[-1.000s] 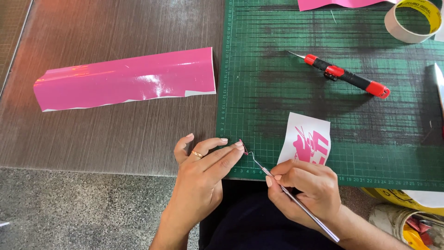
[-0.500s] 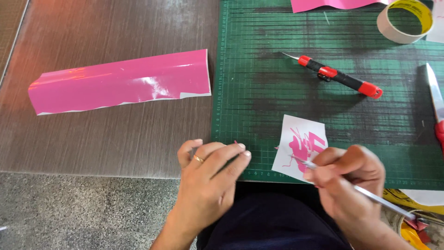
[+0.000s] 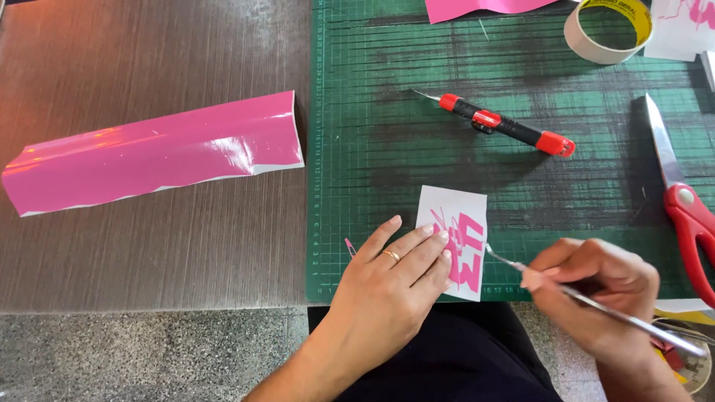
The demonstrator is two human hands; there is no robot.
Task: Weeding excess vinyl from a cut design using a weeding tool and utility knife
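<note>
The small pink sticker sheet (image 3: 456,242) looks thin and bendy, so the left hand (image 3: 387,286) presses flat on its edge while the right hand (image 3: 596,294) pinches the metal tweezers (image 3: 588,298).

Dark brown wood-grain table (image 3: 149,59) w/ green cutting mat (image 3: 387,45), grey speckled floor (image 3: 112,357) below.

Pink vinyl strip (image 3: 153,152), green gridded mat (image 3: 477,171).

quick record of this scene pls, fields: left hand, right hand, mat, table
left hand: left hand pressing flat on a white sticker sheet with pink cut shapes
right hand: right hand holding a thin metal pick, tip at the sheet's right edge
mat: green cutting mat bearing a red-and-black craft knife, tape roll, red-handled scissors
table: pink vinyl strip on grey tabletop
</note>
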